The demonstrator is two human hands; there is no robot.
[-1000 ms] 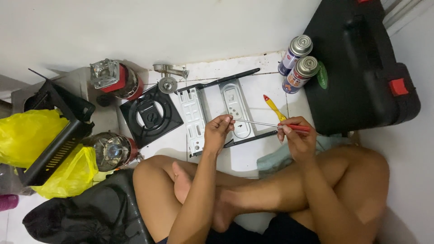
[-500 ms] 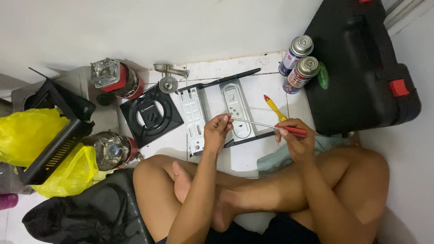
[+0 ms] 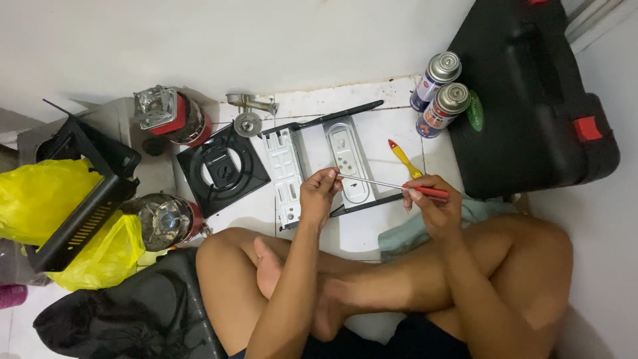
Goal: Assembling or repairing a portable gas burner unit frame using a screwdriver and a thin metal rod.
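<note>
Screwdriver (image 3: 399, 187) with a red handle and a long thin metal shaft is what both hands are busy with. Right hand (image 3: 435, 207) is closed around the red handle, thumb and fingers wrapped on it, holding it nearly level over the floor. Left hand (image 3: 319, 198) is pinched down at the tip end of the shaft, fingertips bunched together; whether there's a small screw in that pinch I can't tell, it's too tiny to see.

Right under the shaft lies a grey metal panel (image 3: 349, 163) with slots and holes punched in it, sitting inside a black frame (image 3: 319, 126) on the white tiled floor (image 3: 372, 229). Just beside the right hand there's a small brush (image 3: 404, 158) with a yellow handle and red tip, lying flat on the tiles.

Left of the panel sits a black square burner plate (image 3: 222, 169) with a round opening. Further left, 2 red and silver burner heads (image 3: 169, 116), 1 above and 1 below. Near the top right stand 2 gas canisters (image 3: 442, 90), touching each other, next to a big black case (image 3: 531, 100) with a red latch. Yellow plastic bags (image 3: 33, 199) are piled at far left around a black grate (image 3: 86, 193). Person sits cross-legged, bare knees right behind the hands.
</note>
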